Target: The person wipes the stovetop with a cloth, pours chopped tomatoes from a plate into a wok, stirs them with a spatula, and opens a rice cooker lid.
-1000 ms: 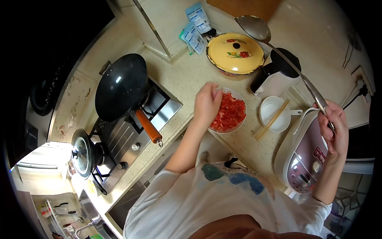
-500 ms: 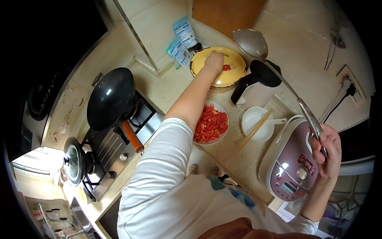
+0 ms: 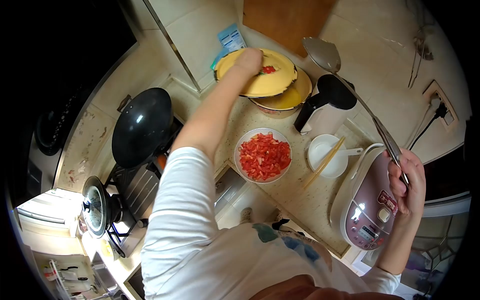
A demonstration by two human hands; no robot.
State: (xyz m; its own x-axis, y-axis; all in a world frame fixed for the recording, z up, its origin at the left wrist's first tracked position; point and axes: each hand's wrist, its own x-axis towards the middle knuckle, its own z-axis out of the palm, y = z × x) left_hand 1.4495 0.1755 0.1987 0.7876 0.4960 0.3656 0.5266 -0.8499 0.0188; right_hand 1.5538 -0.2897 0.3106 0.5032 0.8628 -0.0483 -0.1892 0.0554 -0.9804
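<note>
My left hand [image 3: 249,61] grips the top of the yellow flowered lid [image 3: 278,75], which hangs off to the left of its enamel pot [image 3: 276,113]. Inside the partly uncovered pot a yellow content [image 3: 290,99] shows. On the right, my right hand [image 3: 411,182] is closed round the handle of a metal ladle [image 3: 376,122], whose bowl is raised above the counter near the pot. Chopped red pieces [image 3: 264,156] fill a white bowl [image 3: 263,180] in front of the pot.
A black wok [image 3: 142,127] and a glass-lidded pan [image 3: 94,207] are on the stove at left. Right of the pot stand a black-topped pitcher [image 3: 320,117], a white dish [image 3: 320,150] with chopsticks [image 3: 325,162] and a rice cooker [image 3: 362,210]. Blue packets [image 3: 231,37] lean behind.
My left hand went from the red pieces to the lid, then lifted it leftward off the pot, exposing the yellow content. The ladle stays in my right hand.
</note>
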